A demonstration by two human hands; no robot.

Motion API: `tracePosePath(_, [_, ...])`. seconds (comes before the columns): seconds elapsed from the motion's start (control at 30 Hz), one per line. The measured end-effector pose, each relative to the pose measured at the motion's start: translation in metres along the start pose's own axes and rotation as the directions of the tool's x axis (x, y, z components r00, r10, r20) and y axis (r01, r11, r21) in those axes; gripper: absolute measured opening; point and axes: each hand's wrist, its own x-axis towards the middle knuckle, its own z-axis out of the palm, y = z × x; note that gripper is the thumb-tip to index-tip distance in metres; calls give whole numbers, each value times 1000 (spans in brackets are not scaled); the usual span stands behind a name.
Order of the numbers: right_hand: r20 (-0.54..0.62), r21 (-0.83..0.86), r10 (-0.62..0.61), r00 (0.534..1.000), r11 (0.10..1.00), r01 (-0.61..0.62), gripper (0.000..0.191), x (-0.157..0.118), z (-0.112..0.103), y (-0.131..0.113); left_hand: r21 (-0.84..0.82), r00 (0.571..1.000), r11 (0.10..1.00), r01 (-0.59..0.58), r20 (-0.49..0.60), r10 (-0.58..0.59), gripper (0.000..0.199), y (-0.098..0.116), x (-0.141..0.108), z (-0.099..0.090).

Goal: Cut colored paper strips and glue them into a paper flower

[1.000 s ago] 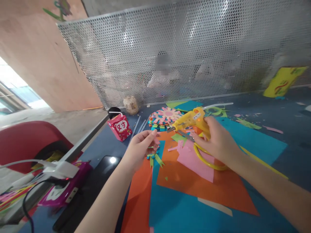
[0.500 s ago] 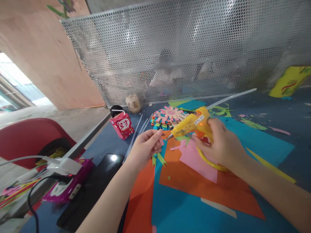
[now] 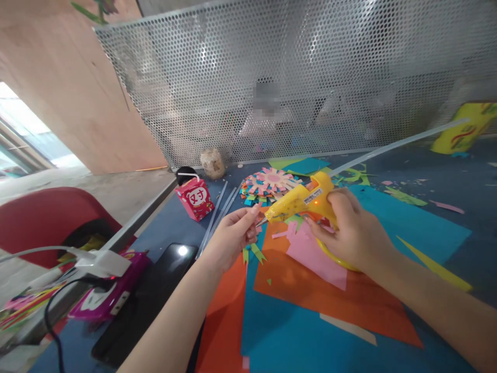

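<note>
My right hand [image 3: 349, 223] is wrapped round the handle of a yellow glue gun [image 3: 301, 202], with a long clear glue stick [image 3: 399, 145] out of its back. The gun's metal nozzle [image 3: 262, 221] points left and is at the fingertips of my left hand [image 3: 236, 233]. Those fingers pinch a small pink paper piece [image 3: 259, 228], mostly hidden by them. Green paper strips [image 3: 256, 253] show just below my left hand. Behind both hands lies a stack of fringed paper flowers [image 3: 272, 178]. Pink paper [image 3: 318, 261] lies on an orange sheet [image 3: 334, 305].
A red drink box [image 3: 196, 198] and clear glue sticks [image 3: 217, 217] stand or lie left of the flowers. A black phone [image 3: 151, 305] and a purple power strip [image 3: 104, 298] are at the left. Behind rises a perforated metal screen [image 3: 233, 77]. Blue paper [image 3: 411, 223] lies at right.
The glue gun has moved left and its nozzle has come up to my left fingertips. More of the glue stick shows behind the gun. My left hand has barely moved.
</note>
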Motion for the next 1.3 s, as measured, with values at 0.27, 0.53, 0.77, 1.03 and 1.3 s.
tracePosePath(0.27, [8, 32, -18, 1000, 999, 18, 21, -1, 0, 0, -15, 1000, 1000, 6, -1, -6, 44, 1, 0, 0])
tracePosePath(0.53, [14, 48, -29, 999, 998, 28, 18, 0, -1, -1, -28, 1000, 1000, 0, 18, 0, 42, 1, -1, -1])
tracePosePath(0.77, [23, 86, -21, 1000, 996, 19, 17, -1, -1, -2, -25, 999, 1000, 9, 32, -8, 42, 0, 2, -4])
tracePosePath(1.03, [21, 80, -21, 1000, 997, 19, 17, 0, -1, -1, -34, 1000, 999, 12, 22, -11, 43, 2, 1, -3])
tracePosePath(1.3, [30, 89, -38, 999, 995, 35, 17, -1, -1, 0, -33, 1000, 999, 14, 17, -14, 43, 0, 2, -5])
